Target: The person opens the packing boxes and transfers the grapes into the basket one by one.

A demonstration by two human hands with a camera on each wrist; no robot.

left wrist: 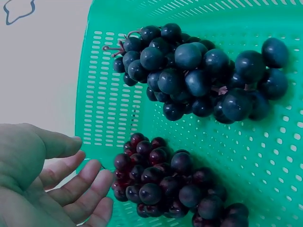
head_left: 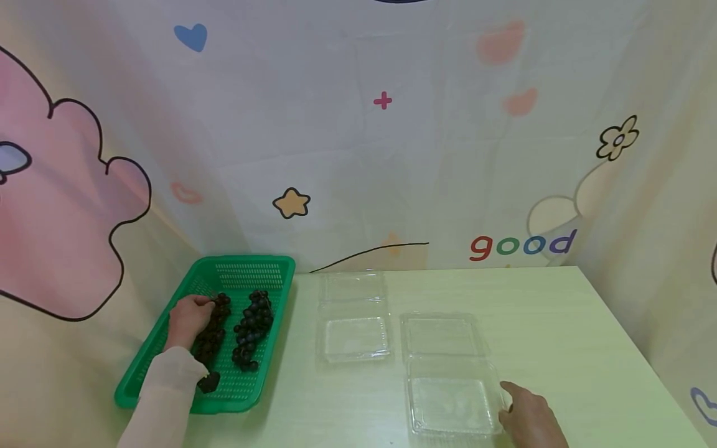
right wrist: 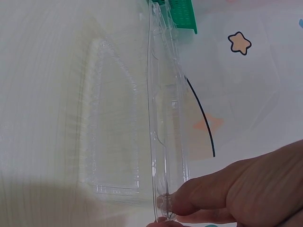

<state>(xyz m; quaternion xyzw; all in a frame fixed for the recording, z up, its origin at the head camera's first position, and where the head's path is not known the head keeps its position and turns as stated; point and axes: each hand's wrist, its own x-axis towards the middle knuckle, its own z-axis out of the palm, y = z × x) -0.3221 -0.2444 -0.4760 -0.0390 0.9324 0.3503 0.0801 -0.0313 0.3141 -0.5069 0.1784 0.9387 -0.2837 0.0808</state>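
In the green basket [head_left: 277, 367] lie two bunches of dark grapes. My left hand [head_left: 187, 320] is over the far end of the left, reddish bunch [left wrist: 165, 184]. In the left wrist view, the left hand's [left wrist: 61, 175] fingers are loosely bent beside that bunch's end, thumb and forefinger a little apart. The blue-black bunch [left wrist: 199, 75] lies alongside, its bare stem showing. My right hand [head_left: 529, 414] is at the right edge of the nearer clear plastic clamshell box [head_left: 448, 404], which lies opened out. In the right wrist view, thumb and fingers pinch the box's edge [right wrist: 163, 203].
A second clear clamshell box [head_left: 355, 336], also opened, lies between the basket and the nearer box. All stand on a pale table [head_left: 538, 323]. A printed curtain [head_left: 336, 124] hangs right behind the table's back edge and along the sides.
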